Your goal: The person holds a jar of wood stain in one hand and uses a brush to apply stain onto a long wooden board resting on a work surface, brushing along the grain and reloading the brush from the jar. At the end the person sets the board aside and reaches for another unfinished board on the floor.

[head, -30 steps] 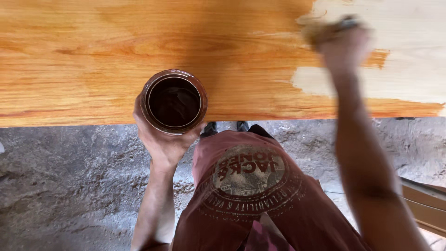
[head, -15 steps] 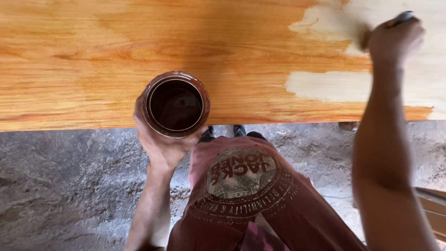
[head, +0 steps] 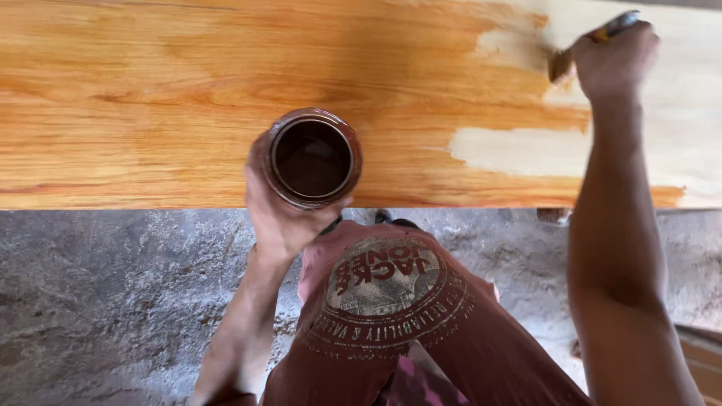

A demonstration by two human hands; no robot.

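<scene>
My left hand (head: pixel 277 212) grips a round open can (head: pixel 312 158) of dark brown stain, held over the near edge of a long wooden board (head: pixel 150 105). My right hand (head: pixel 611 59) is closed on a paintbrush (head: pixel 583 46) whose bristles touch the board near its upper right. Most of the board is stained orange-brown; a pale bare patch (head: pixel 526 150) and the far right end remain unstained.
Below the board lies a rough grey stone or concrete floor (head: pixel 113 301). My reddish-brown shirt with a round printed emblem (head: pixel 383 278) fills the lower middle. A wooden edge (head: pixel 703 353) shows at the bottom right.
My right hand has carried the brush to the right and back across the upper right of the board, spreading stain there. The left hand keeps the can in place.
</scene>
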